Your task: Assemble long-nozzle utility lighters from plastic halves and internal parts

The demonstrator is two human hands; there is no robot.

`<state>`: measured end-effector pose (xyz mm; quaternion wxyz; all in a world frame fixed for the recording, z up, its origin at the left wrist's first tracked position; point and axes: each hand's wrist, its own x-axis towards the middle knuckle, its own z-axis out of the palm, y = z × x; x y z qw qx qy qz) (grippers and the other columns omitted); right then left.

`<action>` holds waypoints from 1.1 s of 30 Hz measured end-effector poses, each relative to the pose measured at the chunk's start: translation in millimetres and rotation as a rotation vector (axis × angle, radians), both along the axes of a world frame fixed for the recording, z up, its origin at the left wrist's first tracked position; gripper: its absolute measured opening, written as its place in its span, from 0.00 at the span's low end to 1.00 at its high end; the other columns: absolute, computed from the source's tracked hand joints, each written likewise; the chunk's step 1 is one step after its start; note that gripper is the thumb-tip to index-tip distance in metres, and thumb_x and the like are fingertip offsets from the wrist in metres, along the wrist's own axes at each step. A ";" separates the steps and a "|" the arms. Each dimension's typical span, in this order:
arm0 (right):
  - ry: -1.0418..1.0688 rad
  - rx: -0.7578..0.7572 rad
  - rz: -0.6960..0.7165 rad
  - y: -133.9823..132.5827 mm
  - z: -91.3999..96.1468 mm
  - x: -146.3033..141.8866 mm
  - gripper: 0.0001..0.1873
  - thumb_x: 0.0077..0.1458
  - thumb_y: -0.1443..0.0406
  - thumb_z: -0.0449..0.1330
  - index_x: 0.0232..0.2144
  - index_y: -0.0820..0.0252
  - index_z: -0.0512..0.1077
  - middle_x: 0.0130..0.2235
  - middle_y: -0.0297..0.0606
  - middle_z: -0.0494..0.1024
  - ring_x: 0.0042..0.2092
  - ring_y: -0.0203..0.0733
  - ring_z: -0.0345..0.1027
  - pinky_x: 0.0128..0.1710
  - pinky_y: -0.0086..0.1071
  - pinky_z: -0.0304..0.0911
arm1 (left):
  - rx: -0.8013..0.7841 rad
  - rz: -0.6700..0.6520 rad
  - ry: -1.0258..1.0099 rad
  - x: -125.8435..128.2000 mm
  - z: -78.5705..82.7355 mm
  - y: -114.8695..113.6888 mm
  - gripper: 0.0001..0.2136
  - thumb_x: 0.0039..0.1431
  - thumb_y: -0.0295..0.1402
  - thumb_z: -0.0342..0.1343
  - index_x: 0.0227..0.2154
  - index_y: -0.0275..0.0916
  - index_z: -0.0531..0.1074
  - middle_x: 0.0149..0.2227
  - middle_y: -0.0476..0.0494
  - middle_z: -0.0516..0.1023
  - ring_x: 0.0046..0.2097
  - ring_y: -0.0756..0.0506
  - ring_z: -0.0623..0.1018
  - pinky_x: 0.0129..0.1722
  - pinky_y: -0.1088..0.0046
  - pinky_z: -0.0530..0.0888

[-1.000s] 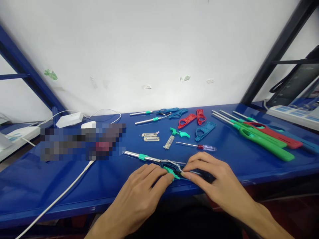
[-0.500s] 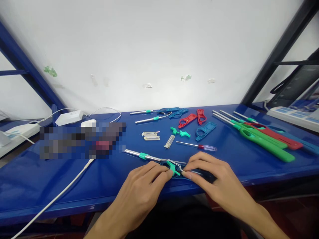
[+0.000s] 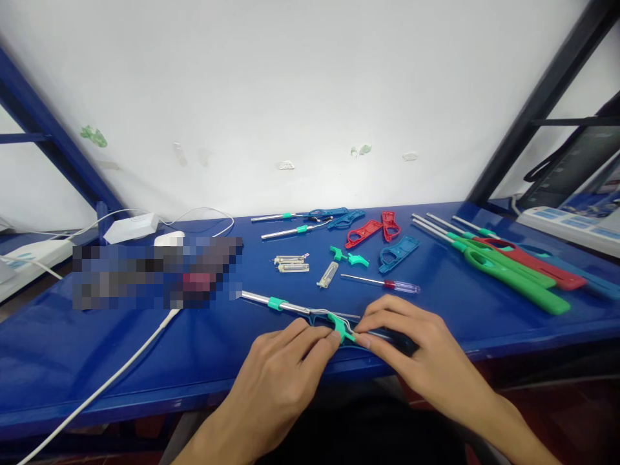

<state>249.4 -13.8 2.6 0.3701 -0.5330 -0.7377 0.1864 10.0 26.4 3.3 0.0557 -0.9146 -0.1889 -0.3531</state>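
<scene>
At the table's front edge, my left hand [image 3: 285, 371] has thumb and fingers closed on a green lighter trigger [image 3: 340, 326], seated in a blue lighter handle half mostly hidden under my fingers. My right hand [image 3: 419, 342] pinches the thin white wires [image 3: 334, 314] just right of the trigger. Beneath its palm lies a dark part [image 3: 405, 342], partly covered. Leftward from the handle runs a metal lighter tube [image 3: 256, 298] with a green collar [image 3: 277, 303]. A screwdriver [image 3: 400, 286] with a clear purple handle rests beyond my right hand.
Clear fuel tanks [image 3: 328, 275], green triggers [image 3: 358, 260], red handle halves [image 3: 363, 234] and blue handle halves [image 3: 400, 254] lie farther back. Two more metal tubes [image 3: 285, 232] are near the wall. Assembled lighters [image 3: 513, 278] lie right; a white cable [image 3: 121, 368] crosses the left side.
My left hand has shifted slightly right at the trigger, its fingertips closer to my right hand's. The right hand keeps its pinch. The whole view has moved slightly.
</scene>
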 end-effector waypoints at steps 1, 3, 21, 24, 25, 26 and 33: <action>-0.002 -0.003 0.002 -0.1 0.4 0.0 0.08 0.69 0.57 0.62 0.38 0.47 0.80 0.43 0.34 0.80 0.44 0.43 0.75 0.47 0.35 0.68 | -0.003 0.007 0.002 0.0 0.0 -1.1 0.10 0.73 0.20 0.50 0.51 0.32 0.74 0.42 0.42 0.84 0.36 0.44 0.81 0.32 0.70 0.77; -0.003 -0.002 0.003 -0.1 1.0 0.1 0.09 0.69 0.57 0.62 0.38 0.48 0.81 0.43 0.35 0.80 0.44 0.44 0.76 0.47 0.36 0.69 | 0.001 0.023 0.009 0.0 0.7 -3.8 0.11 0.72 0.19 0.50 0.51 0.31 0.73 0.41 0.41 0.84 0.36 0.43 0.80 0.31 0.68 0.77; -0.012 -0.007 0.005 -0.2 0.7 0.3 0.09 0.69 0.56 0.62 0.38 0.47 0.81 0.43 0.33 0.81 0.44 0.42 0.76 0.47 0.34 0.69 | -0.231 0.164 0.070 5.1 8.3 5.8 0.13 0.76 0.31 0.52 0.58 0.45 0.71 0.50 0.42 0.76 0.40 0.44 0.80 0.27 0.71 0.75; -0.019 0.005 -0.001 0.2 0.7 -0.1 0.09 0.69 0.56 0.62 0.37 0.47 0.81 0.43 0.34 0.81 0.44 0.43 0.77 0.46 0.34 0.70 | -0.283 0.138 0.153 5.1 12.3 7.3 0.15 0.76 0.29 0.50 0.59 0.47 0.71 0.55 0.41 0.73 0.40 0.45 0.79 0.30 0.69 0.77; -0.026 0.006 -0.002 0.3 1.0 -0.1 0.10 0.69 0.55 0.62 0.37 0.47 0.81 0.43 0.34 0.81 0.44 0.43 0.77 0.46 0.35 0.71 | -0.295 0.127 0.164 4.9 13.3 7.4 0.14 0.75 0.28 0.49 0.57 0.47 0.73 0.55 0.41 0.73 0.41 0.44 0.79 0.32 0.68 0.79; -0.035 0.008 -0.004 0.3 1.5 -0.1 0.10 0.68 0.55 0.62 0.37 0.47 0.81 0.43 0.34 0.81 0.44 0.43 0.77 0.46 0.35 0.71 | -0.304 0.115 0.168 4.8 14.2 7.4 0.14 0.75 0.27 0.49 0.56 0.46 0.74 0.54 0.41 0.74 0.43 0.44 0.79 0.35 0.67 0.80; -0.210 0.028 -0.001 -5.2 13.5 -2.1 0.09 0.71 0.57 0.58 0.43 0.46 0.79 0.46 0.34 0.81 0.45 0.43 0.78 0.48 0.36 0.71 | -0.421 0.090 0.135 4.4 14.9 7.4 0.11 0.76 0.30 0.48 0.54 0.45 0.72 0.51 0.44 0.77 0.47 0.42 0.80 0.44 0.61 0.81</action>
